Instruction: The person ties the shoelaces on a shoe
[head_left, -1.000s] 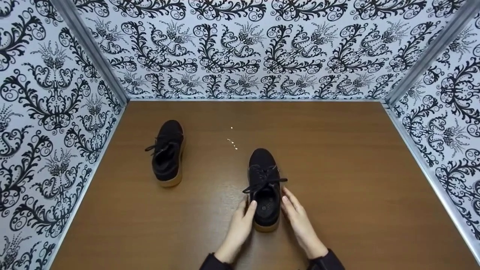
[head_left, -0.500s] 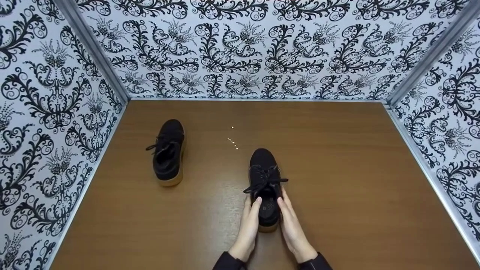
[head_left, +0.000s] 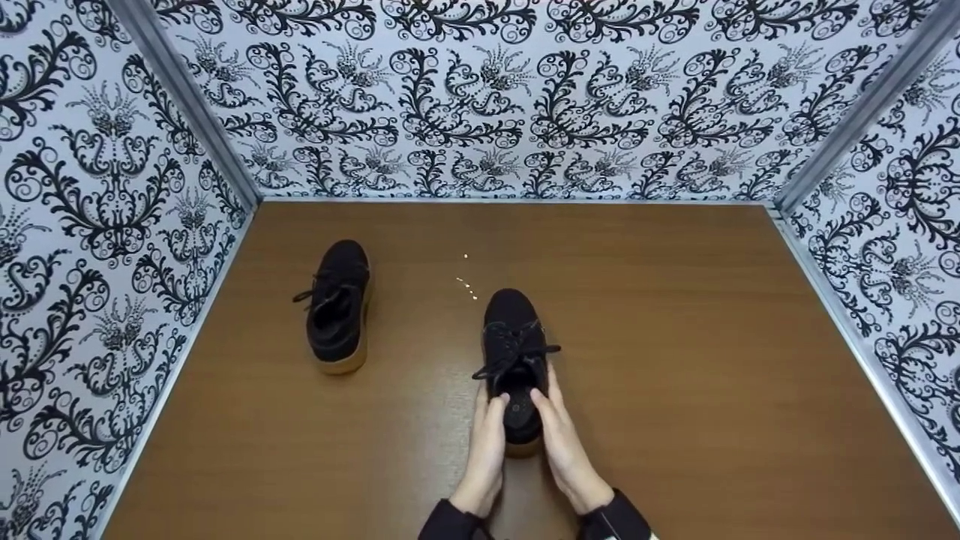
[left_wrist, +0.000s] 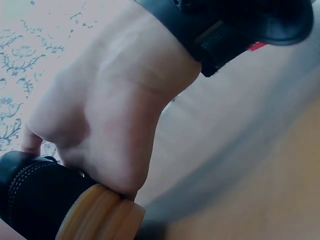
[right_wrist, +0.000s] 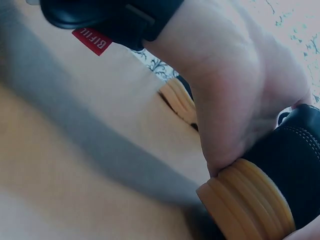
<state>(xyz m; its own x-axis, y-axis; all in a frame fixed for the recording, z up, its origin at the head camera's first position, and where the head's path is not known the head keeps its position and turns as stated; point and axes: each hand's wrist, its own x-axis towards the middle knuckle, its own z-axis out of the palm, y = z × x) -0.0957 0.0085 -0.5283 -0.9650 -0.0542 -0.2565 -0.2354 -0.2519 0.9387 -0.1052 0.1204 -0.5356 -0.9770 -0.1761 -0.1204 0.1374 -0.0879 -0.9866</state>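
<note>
A black lace-up shoe (head_left: 511, 322) with a tan sole points away from me near the middle of the table. My left hand (head_left: 486, 450) grips its left side, thumb over the collar of the opening. On the opposite side my right hand (head_left: 564, 446) holds it the same way, thumb at the inner edge. In the left wrist view the left hand (left_wrist: 110, 115) lies along the heel and ridged sole (left_wrist: 100, 215). The right wrist view has the right hand (right_wrist: 235, 90) against the sole (right_wrist: 245, 200); most fingers are hidden behind the shoe.
A matching black shoe (head_left: 337, 300) stands to the left on the brown wooden table (head_left: 675, 322). Light spots gleam on the tabletop between the shoes. Patterned panels (head_left: 487, 97) with grey metal edges enclose the back and both sides.
Both hands have closed in on the shoe, thumbs now over its collar. The shoe has shifted slightly left and away from me. The other shoe stays put.
</note>
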